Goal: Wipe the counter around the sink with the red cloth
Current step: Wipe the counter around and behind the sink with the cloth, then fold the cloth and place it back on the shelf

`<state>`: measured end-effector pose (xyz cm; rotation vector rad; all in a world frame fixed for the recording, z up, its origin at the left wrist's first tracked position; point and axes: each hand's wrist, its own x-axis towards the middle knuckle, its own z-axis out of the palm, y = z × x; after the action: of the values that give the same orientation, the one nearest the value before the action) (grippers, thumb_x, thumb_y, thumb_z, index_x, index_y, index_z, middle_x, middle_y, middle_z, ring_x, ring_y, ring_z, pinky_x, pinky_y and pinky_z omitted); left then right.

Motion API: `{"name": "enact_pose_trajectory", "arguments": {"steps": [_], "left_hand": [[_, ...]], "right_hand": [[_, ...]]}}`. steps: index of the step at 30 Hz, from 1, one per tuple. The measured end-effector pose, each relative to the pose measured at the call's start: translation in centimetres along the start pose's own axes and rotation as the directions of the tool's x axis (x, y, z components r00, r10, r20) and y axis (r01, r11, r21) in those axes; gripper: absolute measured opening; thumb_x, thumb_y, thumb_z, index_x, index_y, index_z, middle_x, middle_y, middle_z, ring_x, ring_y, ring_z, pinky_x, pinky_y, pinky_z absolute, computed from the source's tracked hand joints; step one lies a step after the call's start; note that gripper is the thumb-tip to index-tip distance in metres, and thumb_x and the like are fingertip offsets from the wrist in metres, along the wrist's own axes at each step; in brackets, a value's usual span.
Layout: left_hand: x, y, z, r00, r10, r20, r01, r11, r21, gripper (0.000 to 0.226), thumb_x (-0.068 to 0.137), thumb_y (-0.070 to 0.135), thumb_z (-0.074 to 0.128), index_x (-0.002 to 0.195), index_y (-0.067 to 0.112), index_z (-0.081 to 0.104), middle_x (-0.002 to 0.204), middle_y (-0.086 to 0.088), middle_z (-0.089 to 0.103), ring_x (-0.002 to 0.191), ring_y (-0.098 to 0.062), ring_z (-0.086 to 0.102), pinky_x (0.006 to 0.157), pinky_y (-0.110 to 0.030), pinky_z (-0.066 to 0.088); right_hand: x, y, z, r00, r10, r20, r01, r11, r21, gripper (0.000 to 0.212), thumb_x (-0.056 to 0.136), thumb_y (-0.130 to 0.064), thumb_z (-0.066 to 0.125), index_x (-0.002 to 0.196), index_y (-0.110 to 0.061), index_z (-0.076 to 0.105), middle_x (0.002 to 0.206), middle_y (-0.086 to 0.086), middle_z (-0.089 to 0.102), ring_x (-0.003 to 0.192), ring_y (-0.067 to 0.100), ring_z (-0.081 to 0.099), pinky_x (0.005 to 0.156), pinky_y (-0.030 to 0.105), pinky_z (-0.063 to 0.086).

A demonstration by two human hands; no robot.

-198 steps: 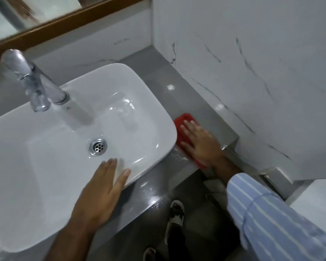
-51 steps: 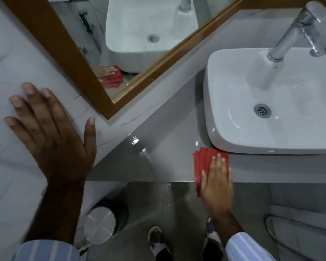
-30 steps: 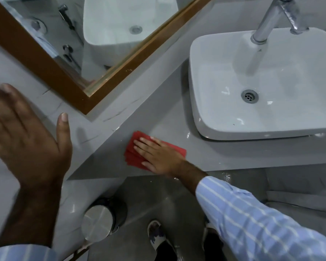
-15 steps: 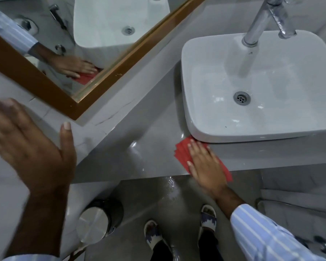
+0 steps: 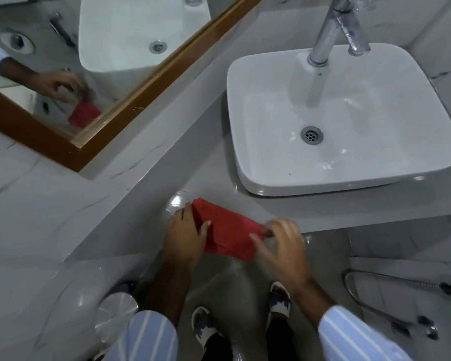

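The folded red cloth (image 5: 228, 234) is at the front edge of the grey counter (image 5: 182, 162), partly hanging past it, to the lower left of the white basin (image 5: 344, 121). My left hand (image 5: 185, 234) grips the cloth's left end, thumb over its top. My right hand (image 5: 281, 243) pinches its right end with the fingertips. The cloth looks lifted slightly off the counter. A wet sheen shows on the counter just behind the cloth.
A chrome tap (image 5: 333, 29) stands behind the basin. A wood-framed mirror (image 5: 94, 82) runs along the wall at left. Below are a steel-lidded bin (image 5: 115, 315), my two sandalled feet (image 5: 240, 316) and a spray hose (image 5: 391, 293) on the right wall.
My left hand came off the left wall and took the cloth's left end. My right hand went from pressing flat on the cloth to pinching its right end.
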<state>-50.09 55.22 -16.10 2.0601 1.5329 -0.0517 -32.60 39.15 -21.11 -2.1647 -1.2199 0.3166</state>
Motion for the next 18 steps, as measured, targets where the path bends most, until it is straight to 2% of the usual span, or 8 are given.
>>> {"name": "enact_pose_trajectory", "arguments": {"steps": [1,3,4,6,9,14,16,18], "left_hand": [[0.1,0.3,0.3,1.000,-0.022,0.002,0.022,0.999,0.025,0.068,0.100,0.039,0.069,0.155,0.006,0.047,0.147,-0.016,0.058,0.139,-0.034,0.053,0.119,-0.043,0.044],[0.5,0.5,0.7,0.997,-0.081,-0.008,0.081,0.995,0.057,0.071,0.098,0.040,0.073,0.154,0.004,0.048,0.145,-0.018,0.058,0.137,-0.036,0.054,0.117,-0.045,0.046],[0.6,0.7,0.7,0.992,-0.123,-0.003,0.123,0.992,0.043,0.071,0.096,0.040,0.076,0.150,0.003,0.051,0.143,-0.020,0.059,0.135,-0.037,0.056,0.115,-0.046,0.048],[1.0,0.8,0.6,0.980,-0.200,0.019,0.200,0.980,0.002,0.064,0.091,0.040,0.082,0.137,0.001,0.060,0.134,-0.021,0.067,0.127,-0.039,0.064,0.106,-0.046,0.054],[1.3,0.3,0.7,0.964,-0.257,0.063,0.260,0.964,-0.059,0.051,0.089,0.037,0.084,0.122,0.001,0.069,0.119,-0.020,0.076,0.113,-0.039,0.072,0.096,-0.042,0.057],[0.0,0.1,0.2,0.970,-0.206,0.126,0.220,0.970,-0.103,0.034,0.091,0.030,0.081,0.110,0.001,0.080,0.106,-0.019,0.081,0.097,-0.035,0.075,0.088,-0.037,0.057],[-0.8,0.6,-0.1,0.969,-0.190,0.157,0.221,0.951,-0.218,0.029,0.090,0.024,0.082,0.107,0.001,0.082,0.096,-0.016,0.081,0.082,-0.027,0.073,0.088,-0.039,0.061],[-1.9,1.5,-0.2,0.955,-0.180,0.234,0.267,0.865,-0.424,0.021,0.091,0.016,0.081,0.105,0.000,0.079,0.093,-0.016,0.080,0.083,-0.030,0.075,0.093,-0.047,0.063]], "right_hand": [[-1.5,0.5,-0.8,0.967,0.249,-0.057,-0.240,0.961,0.135,0.028,0.090,-0.040,0.077,0.083,-0.016,0.064,0.087,0.004,0.066,0.087,0.024,0.062,0.078,0.034,0.048],[-3.3,0.3,-1.1,0.754,0.648,0.111,-0.627,0.659,0.414,0.032,0.084,-0.033,0.085,0.083,-0.012,0.062,0.081,0.003,0.064,0.078,0.024,0.062,0.068,0.026,0.049],[-3.5,-0.1,-1.0,0.643,0.720,0.262,-0.727,0.465,0.506,0.031,0.083,-0.029,0.087,0.091,-0.009,0.065,0.085,0.003,0.068,0.080,0.021,0.065,0.066,0.018,0.050],[-3.1,-0.8,-0.4,0.548,0.658,0.516,-0.796,0.220,0.564,0.031,0.087,-0.025,0.083,0.106,-0.003,0.072,0.100,0.009,0.078,0.093,0.018,0.073,0.078,0.018,0.055],[-2.0,-2.2,-0.2,0.575,0.575,0.582,-0.779,0.168,0.604,0.021,0.091,-0.018,0.079,0.096,0.001,0.072,0.113,0.027,0.077,0.104,0.032,0.072,0.101,0.048,0.054],[-1.9,-3.2,-1.9,0.645,0.574,0.504,-0.730,0.270,0.628,0.014,0.091,-0.014,0.076,0.081,-0.011,0.068,0.087,0.016,0.066,0.087,0.025,0.060,0.083,0.039,0.047],[-2.1,-3.1,-3.1,0.662,0.563,0.495,-0.716,0.279,0.639,0.013,0.093,-0.015,0.075,0.082,-0.011,0.068,0.085,0.013,0.069,0.086,0.026,0.064,0.080,0.040,0.051],[-2.5,-3.0,-4.4,0.672,0.560,0.485,-0.701,0.270,0.659,0.013,0.094,-0.016,0.073,0.084,-0.011,0.066,0.084,0.012,0.068,0.085,0.026,0.065,0.076,0.038,0.052]]}}
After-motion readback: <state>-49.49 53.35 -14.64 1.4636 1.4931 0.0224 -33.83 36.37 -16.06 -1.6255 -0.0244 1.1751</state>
